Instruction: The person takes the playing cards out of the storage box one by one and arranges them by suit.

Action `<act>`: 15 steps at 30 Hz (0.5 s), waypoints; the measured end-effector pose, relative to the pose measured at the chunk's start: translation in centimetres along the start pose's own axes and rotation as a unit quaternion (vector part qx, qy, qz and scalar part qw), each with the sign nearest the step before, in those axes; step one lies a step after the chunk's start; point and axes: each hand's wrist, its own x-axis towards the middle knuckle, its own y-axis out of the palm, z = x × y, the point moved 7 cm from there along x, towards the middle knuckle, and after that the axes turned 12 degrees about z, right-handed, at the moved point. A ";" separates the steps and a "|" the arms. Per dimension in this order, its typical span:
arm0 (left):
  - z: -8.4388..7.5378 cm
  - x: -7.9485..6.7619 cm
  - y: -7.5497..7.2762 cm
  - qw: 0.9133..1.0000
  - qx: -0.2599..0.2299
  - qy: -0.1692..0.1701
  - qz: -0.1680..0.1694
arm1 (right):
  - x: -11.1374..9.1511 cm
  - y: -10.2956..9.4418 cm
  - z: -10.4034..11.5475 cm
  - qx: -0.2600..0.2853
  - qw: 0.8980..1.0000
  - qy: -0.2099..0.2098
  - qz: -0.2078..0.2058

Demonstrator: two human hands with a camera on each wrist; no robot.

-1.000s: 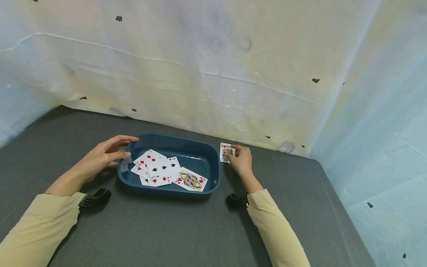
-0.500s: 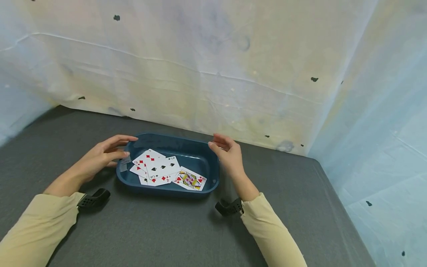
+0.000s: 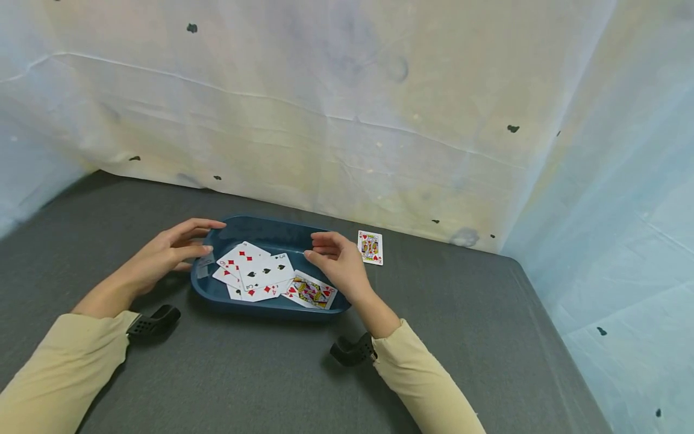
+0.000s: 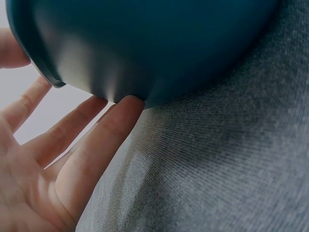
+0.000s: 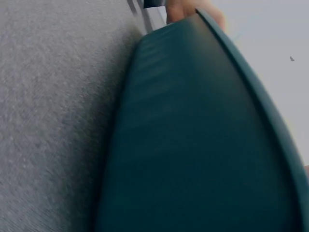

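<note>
In the head view a dark blue plastic tray (image 3: 260,310) holds several face-up playing cards: a five of spades (image 3: 265,271) on top, red diamond cards beneath, and a red-suited face card (image 3: 310,290) at the right. My left hand (image 3: 170,250) grips the tray's left end, thumb at the rim; in the left wrist view its fingers (image 4: 91,154) press the outer wall. My right hand (image 3: 341,265) hovers over the tray's right end, fingers loosely bent, with nothing seen in it. Just right of the tray, a king of hearts (image 3: 371,248) lies on the table.
The grey cloth-covered table (image 3: 260,386) meets a pale, dark-spotted sheet (image 3: 325,120) close behind the tray. Another hanging sheet (image 3: 623,241) borders the right side. Black wrist bands jut from both sleeves just above the table.
My right hand has moved left from the king of hearts, over the tray's right rim, to above the tray. The king remains on the table, uncovered. My left hand and the tray stay put.
</note>
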 end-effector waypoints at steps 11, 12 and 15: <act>0.0 0.1 -0.1 1.000 -0.001 0.004 0.004 | 0.7 2.5 -1.1 -0.178 0.969 0.084 0.150; 0.0 0.1 -0.1 1.000 -0.001 0.004 0.005 | 0.7 2.6 -1.2 -0.190 0.965 0.091 0.159; 0.1 0.2 -0.1 1.000 -0.003 0.004 0.010 | 0.7 2.9 -1.4 -0.214 0.956 0.105 0.173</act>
